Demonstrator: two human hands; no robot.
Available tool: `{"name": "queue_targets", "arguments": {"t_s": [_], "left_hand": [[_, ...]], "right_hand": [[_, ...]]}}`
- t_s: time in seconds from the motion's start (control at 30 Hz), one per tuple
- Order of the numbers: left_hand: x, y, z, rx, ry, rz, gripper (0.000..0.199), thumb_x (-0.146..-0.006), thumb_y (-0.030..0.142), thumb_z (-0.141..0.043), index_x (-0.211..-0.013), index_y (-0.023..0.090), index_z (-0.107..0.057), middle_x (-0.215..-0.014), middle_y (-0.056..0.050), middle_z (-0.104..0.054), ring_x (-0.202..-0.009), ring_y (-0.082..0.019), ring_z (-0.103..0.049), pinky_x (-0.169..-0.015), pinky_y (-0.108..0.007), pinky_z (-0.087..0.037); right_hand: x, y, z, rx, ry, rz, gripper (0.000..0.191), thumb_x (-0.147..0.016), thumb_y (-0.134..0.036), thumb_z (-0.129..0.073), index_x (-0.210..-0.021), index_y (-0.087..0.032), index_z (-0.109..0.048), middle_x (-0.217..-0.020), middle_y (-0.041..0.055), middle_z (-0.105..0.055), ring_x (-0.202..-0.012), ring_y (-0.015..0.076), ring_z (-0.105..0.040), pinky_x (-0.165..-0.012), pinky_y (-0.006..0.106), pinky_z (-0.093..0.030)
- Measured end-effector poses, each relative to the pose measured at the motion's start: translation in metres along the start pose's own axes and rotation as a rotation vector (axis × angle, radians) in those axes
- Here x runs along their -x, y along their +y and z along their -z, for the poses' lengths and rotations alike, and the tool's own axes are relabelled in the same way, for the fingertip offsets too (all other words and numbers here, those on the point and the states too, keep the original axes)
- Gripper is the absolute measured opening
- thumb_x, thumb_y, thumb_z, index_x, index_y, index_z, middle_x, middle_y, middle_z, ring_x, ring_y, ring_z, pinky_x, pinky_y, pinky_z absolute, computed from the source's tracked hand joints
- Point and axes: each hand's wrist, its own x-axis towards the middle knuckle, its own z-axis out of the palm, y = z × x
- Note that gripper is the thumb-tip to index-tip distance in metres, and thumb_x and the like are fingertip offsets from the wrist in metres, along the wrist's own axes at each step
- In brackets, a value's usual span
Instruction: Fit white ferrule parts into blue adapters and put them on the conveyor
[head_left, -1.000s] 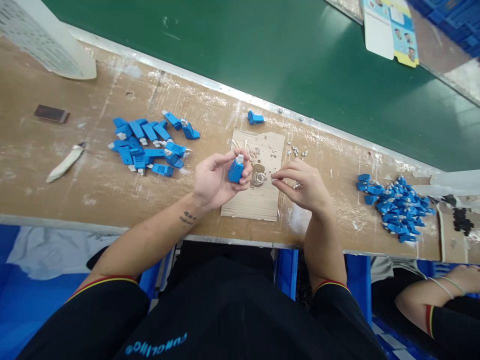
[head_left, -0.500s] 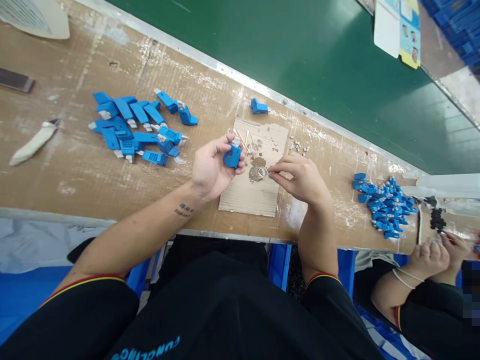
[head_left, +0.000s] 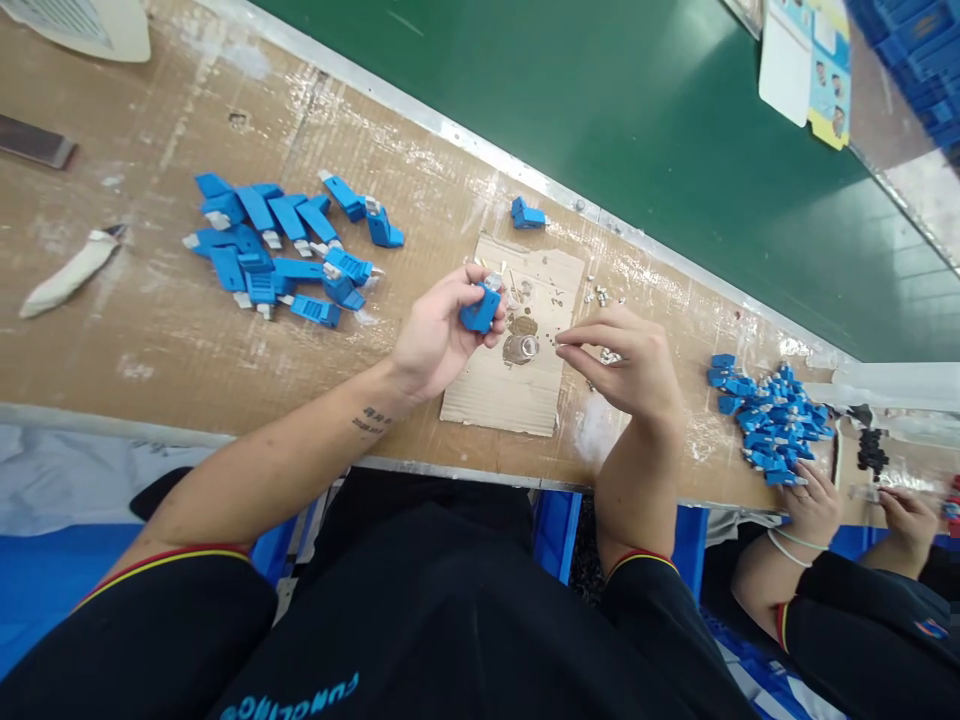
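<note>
My left hand is closed on a blue plastic part with a pale tip, held above the left side of a cardboard piece. My right hand pinches thumb and forefinger together just past the cardboard's right edge; whatever sits between the fingertips is too small to name. Left of those fingertips, a small clear cup rests on a wet brown stain on the cardboard. Thin sticks lie behind the held part, partly hidden by it. Small whitish pieces are scattered beyond my right hand.
Similar blue parts form a group at left and a heap at right; a single one lies near the green surface. A white-wrapped blade lies far left. A co-worker's hand touches the right heap.
My right hand has moved right, away from the cup. The blue part in my left hand has shifted slightly right and tilted. A co-worker's hand has reached the right heap.
</note>
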Motion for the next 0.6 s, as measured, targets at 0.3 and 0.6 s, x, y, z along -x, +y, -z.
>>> {"name": "queue_targets", "arguments": {"t_s": [0.3, 0.6], "left_hand": [[0.006, -0.018, 0.003, -0.056, -0.256, -0.024, 0.053, -0.071, 0.042, -0.101, -0.102, 0.018, -0.065, -0.084, -0.003, -0.08, -0.084, -0.019, -0.08, -0.08, -0.03, -0.062], [0.008, -0.021, 0.004, -0.136, -0.347, -0.016, 0.048, -0.076, 0.045, -0.098, -0.102, 0.019, -0.067, -0.086, -0.004, -0.082, -0.082, -0.021, -0.081, -0.078, -0.031, -0.064]], "right_hand": [[-0.003, -0.023, -0.041, -0.526, 0.579, 0.065, 0.007, -0.097, -0.035, -0.078, -0.104, -0.034, -0.08, -0.084, -0.002, -0.074, -0.079, 0.0155, -0.071, -0.07, 0.034, -0.06], [0.001, -0.031, -0.055, -0.662, 0.529, 0.057, 0.013, -0.096, -0.027, -0.079, -0.108, -0.032, -0.081, -0.094, 0.0001, -0.08, -0.094, 0.0181, -0.081, -0.079, 0.033, -0.068]]}}
